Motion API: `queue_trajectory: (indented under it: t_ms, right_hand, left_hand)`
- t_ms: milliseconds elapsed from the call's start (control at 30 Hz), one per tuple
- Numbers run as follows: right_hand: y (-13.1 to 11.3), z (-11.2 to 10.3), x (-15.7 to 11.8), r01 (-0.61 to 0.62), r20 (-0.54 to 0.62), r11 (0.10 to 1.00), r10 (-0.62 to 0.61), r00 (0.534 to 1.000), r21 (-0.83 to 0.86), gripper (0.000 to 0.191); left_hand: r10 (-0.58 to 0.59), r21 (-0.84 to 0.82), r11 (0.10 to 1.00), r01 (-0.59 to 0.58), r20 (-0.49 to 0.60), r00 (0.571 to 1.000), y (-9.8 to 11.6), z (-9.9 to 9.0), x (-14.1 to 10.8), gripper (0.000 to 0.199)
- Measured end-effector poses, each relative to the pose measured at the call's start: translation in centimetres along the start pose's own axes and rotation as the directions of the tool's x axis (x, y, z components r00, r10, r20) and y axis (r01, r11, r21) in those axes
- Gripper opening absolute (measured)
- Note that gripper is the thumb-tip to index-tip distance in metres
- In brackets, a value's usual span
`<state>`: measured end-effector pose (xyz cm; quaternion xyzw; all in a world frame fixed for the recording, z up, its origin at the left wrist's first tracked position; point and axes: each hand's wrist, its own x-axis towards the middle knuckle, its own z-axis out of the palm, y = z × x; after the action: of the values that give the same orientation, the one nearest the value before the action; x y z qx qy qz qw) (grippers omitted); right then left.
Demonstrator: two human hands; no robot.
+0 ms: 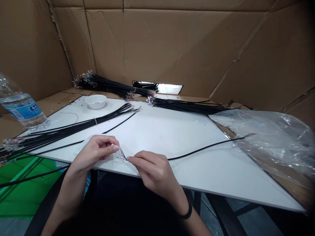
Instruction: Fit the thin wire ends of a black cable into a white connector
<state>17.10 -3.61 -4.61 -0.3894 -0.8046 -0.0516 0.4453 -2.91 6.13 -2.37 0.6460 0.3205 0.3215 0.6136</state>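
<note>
Near the front edge of the white board, my right hand (154, 168) pinches a black cable (204, 150) close to its stripped end. The rest of that cable runs out to the right across the board. Thin coloured wires (122, 152) fan from the stripped end towards my left hand (99, 150), whose thumb and fingers are closed on the wire tips. What exactly lies between those fingertips is too small to make out. Behind my left hand lies a tied bundle of black cables (81, 124), with a single cable in front of it.
A white bowl (95, 101) with small dark bits stands at the back left, beyond a tilted-looking water bottle (23, 106). More cable bundles (110, 86) (182, 105) lie along the cardboard wall (172, 46). Clear plastic bags (265, 137) cover the right side.
</note>
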Motion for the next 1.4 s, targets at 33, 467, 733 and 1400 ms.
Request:
queue_trajectory:
  t_ms: [33, 467, 733, 1400]
  right_hand:
    - [0.0, 0.0, 0.0, 0.016, 0.008, 1.000, -0.016, 1.000, -0.010, 0.032]
    - [-0.2, -0.1, -0.1, 0.044, 0.064, 0.997, -0.040, 0.997, -0.062, 0.034]
    - [-0.1, 0.1, 0.0, -0.121, 0.031, 0.991, 0.119, 0.992, 0.051, 0.023]
    - [-0.4, -0.3, 0.3, -0.222, 0.030, 0.958, 0.221, 0.975, 0.179, 0.023]
  left_hand:
    - [-0.006, -0.004, 1.000, 0.006, 0.011, 1.000, 0.0, 0.0, 0.0, 0.026]
    - [-0.002, 0.123, 0.992, -0.013, 0.123, 0.992, 1.1, -0.6, -0.1, 0.024]
    - [0.303, 0.372, 0.881, -0.290, 0.027, 0.953, 2.1, 0.4, -1.7, 0.012]
    - [0.698, 0.517, 0.525, -0.676, 0.193, 0.690, 1.5, 2.2, -2.9, 0.026]
